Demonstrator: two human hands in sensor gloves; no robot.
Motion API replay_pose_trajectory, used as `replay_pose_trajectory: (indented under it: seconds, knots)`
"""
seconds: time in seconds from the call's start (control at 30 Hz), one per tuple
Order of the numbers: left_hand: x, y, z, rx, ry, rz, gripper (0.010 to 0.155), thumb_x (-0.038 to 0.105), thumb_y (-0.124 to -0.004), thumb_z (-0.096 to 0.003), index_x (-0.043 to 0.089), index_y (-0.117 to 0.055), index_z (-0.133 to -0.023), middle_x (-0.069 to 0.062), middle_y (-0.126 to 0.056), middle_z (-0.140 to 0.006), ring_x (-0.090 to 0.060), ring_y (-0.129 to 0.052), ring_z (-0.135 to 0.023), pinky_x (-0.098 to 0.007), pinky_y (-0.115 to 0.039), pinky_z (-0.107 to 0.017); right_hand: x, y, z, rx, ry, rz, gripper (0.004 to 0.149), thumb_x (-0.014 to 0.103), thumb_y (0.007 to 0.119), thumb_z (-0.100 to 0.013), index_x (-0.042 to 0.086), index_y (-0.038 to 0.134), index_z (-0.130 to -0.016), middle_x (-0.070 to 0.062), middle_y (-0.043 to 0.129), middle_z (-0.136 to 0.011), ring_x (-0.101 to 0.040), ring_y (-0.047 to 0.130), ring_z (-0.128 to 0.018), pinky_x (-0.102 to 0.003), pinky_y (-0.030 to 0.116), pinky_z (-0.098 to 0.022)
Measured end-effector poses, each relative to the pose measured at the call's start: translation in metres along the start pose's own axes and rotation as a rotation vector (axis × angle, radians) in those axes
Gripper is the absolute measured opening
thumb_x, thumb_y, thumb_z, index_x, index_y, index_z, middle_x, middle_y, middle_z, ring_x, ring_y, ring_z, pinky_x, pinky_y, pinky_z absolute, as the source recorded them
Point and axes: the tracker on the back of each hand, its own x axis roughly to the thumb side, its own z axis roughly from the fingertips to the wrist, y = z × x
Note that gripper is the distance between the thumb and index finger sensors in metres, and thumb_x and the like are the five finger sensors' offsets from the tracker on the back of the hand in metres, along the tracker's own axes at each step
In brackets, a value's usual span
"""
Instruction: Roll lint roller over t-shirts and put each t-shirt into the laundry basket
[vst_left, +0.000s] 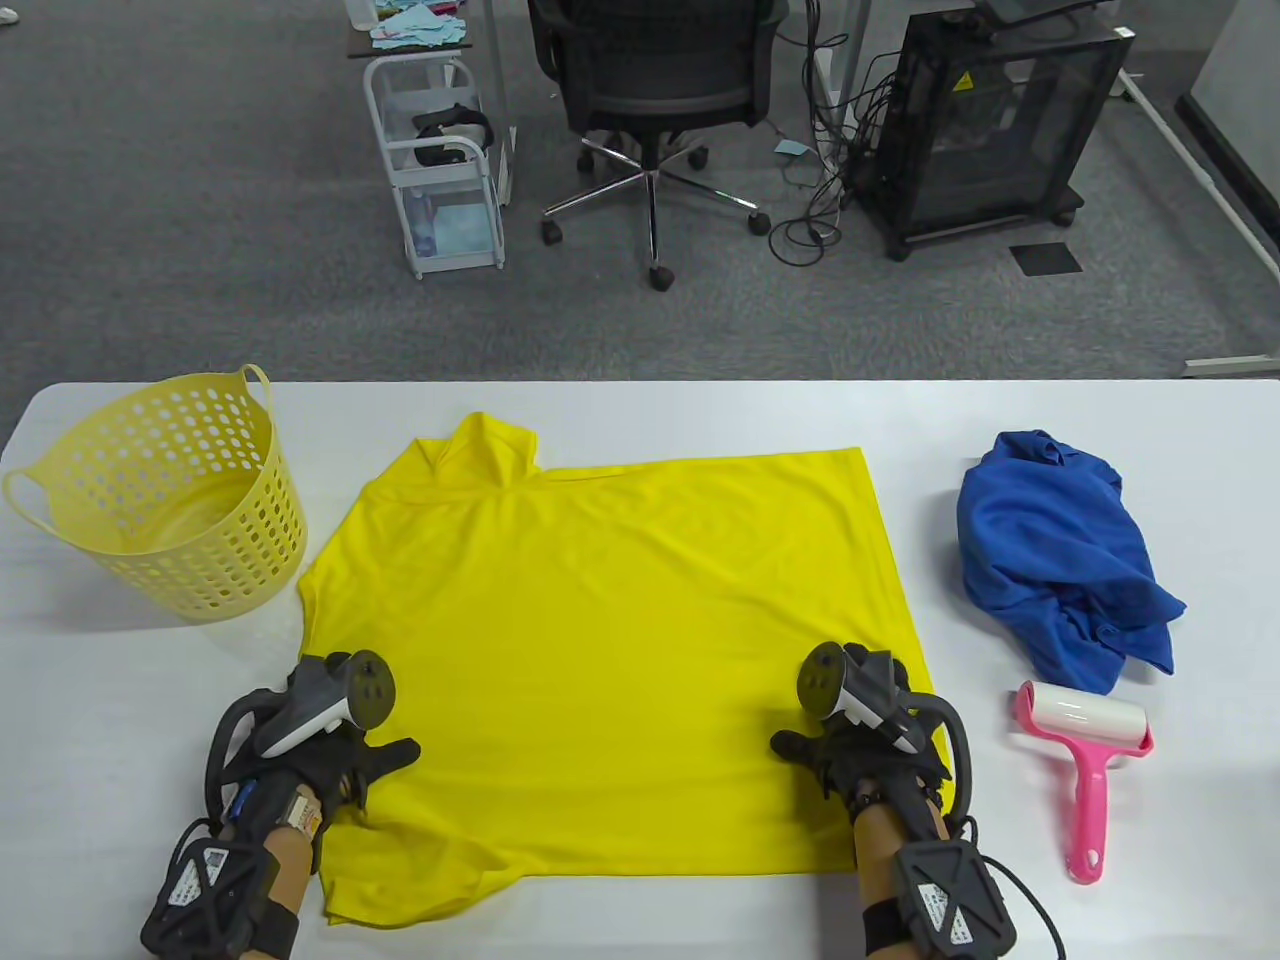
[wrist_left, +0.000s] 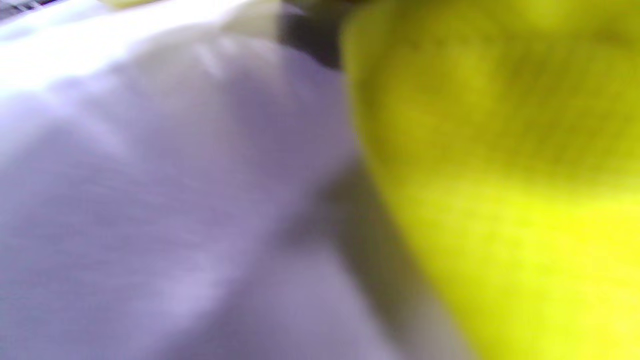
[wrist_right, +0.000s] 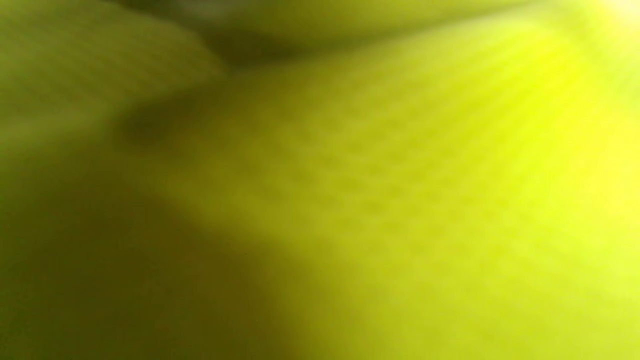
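While spread flat: yellow t-shirt (vst_left: 600, 640) covers the bench (vst_left: 640, 410) at centre frame.
Hands: left hand (vst_left: 345, 765) and right hand (vst_left: 850, 755) rest on its lower corners; grasp cannot be told.

Grey carpet (vst_left: 200, 200) holds an office chair (vst_left: 650, 90), white trolley (vst_left: 435, 150) and, seemingly, a black cabinet (vst_left: 990, 120).

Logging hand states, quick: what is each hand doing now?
Left hand: open, resting on the yellow t-shirt.
Right hand: open, resting on it too.
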Motion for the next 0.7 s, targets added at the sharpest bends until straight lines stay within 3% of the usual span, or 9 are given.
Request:
replay_pose_trajectory:
  seconds: [0.07,0.13,0.17,0.23,0.4,0.47,0.5,0.63,0.7]
  knots:
    - [0.000,0.004,0.005,0.033,0.037,-0.016,0.089,0.076,-0.056,-0.0392,0.028,-0.029,-0.109,-0.010,-0.036,-0.119,-0.048,-0.045,-0.110,-0.069,-0.042,-0.075,0.002,0.001,0.001,0.001,-0.013,0.008,0.089,0.073,0.055,-0.035,0.031,0.012,-0.101,-0.014,0.006,-0.111,-0.047,0.018,-0.102,-0.075,0.036,-0.068]
    - [0.007,0.009,0.012,0.197,0.059,-0.003,0.086,0.073,-0.053,-0.0409,0.026,-0.030,-0.109,-0.013,-0.041,-0.118,-0.047,-0.048,-0.109,-0.068,-0.044,-0.075,0.005,0.002,0.002,-0.004,-0.021,0.028,0.090,0.073,0.054,-0.035,0.029,0.011,-0.101,-0.016,0.006,-0.111,-0.049,0.019,-0.101,-0.075,0.037,-0.068]
    - [0.015,0.013,0.016,0.342,0.001,0.026,0.087,0.073,-0.052,-0.0394,0.025,-0.031,-0.108,-0.012,-0.042,-0.117,-0.047,-0.048,-0.109,-0.068,-0.044,-0.074,0.007,0.002,0.003,-0.013,-0.028,0.033,0.090,0.073,0.053,-0.035,0.029,0.010,-0.101,-0.019,0.005,-0.110,-0.050,0.019,-0.101,-0.074,0.037,-0.068]
    - [0.033,0.015,0.018,0.450,-0.198,0.065,0.088,0.074,-0.052,-0.0375,0.026,-0.029,-0.107,-0.012,-0.039,-0.117,-0.047,-0.044,-0.109,-0.069,-0.043,-0.074,0.008,0.003,0.003,-0.038,-0.037,0.019,0.091,0.072,0.052,-0.036,0.029,0.002,-0.098,-0.022,-0.004,-0.106,-0.052,0.011,-0.098,-0.073,0.034,-0.069]
    - [0.077,0.000,0.013,0.195,-0.392,-0.021,0.097,0.082,-0.045,-0.0313,0.031,-0.007,-0.105,-0.011,-0.015,-0.117,-0.051,-0.023,-0.110,-0.072,-0.032,-0.075,0.000,-0.014,0.012,-0.244,0.029,0.008,0.088,0.069,0.054,-0.037,0.029,0.007,-0.100,-0.019,0.002,-0.110,-0.049,0.015,-0.101,-0.071,0.032,-0.070]
    - [0.084,-0.014,0.007,0.034,-0.436,-0.064,0.096,0.081,-0.045,-0.0322,0.031,-0.005,-0.104,-0.010,-0.010,-0.116,-0.050,-0.018,-0.108,-0.072,-0.028,-0.075,-0.016,-0.029,0.023,-0.466,0.161,-0.013,0.087,0.068,0.059,-0.038,0.027,0.018,-0.103,-0.019,0.020,-0.114,-0.047,0.031,-0.103,-0.068,0.039,-0.070]
    - [0.082,-0.017,0.005,-0.011,-0.422,-0.068,0.096,0.080,-0.039,-0.0321,0.030,0.005,-0.101,-0.011,0.003,-0.112,-0.051,-0.005,-0.105,-0.073,-0.020,-0.074,-0.025,-0.033,0.027,-0.542,0.221,-0.046,0.087,0.067,0.061,-0.039,0.022,0.023,-0.104,-0.021,0.030,-0.114,-0.049,0.040,-0.102,-0.067,0.043,-0.070]
    - [0.078,-0.016,0.007,0.026,-0.430,-0.016,0.095,0.080,-0.044,-0.0338,0.032,0.000,-0.103,-0.009,0.000,-0.114,-0.049,-0.007,-0.106,-0.072,-0.020,-0.074,-0.068,-0.050,0.049,-0.583,0.464,0.005,0.095,0.063,0.068,-0.040,0.015,0.016,-0.103,-0.025,0.023,-0.111,-0.053,0.033,-0.100,-0.071,0.034,-0.068]
    - [0.079,-0.016,0.008,0.026,-0.426,-0.034,0.095,0.080,-0.043,-0.0337,0.031,0.000,-0.103,-0.010,0.000,-0.114,-0.049,-0.008,-0.106,-0.072,-0.020,-0.074,-0.098,-0.059,0.067,-0.620,0.577,-0.021,0.097,0.064,0.071,-0.040,0.013,0.019,-0.104,-0.026,0.027,-0.111,-0.053,0.038,-0.100,-0.074,0.040,-0.066]
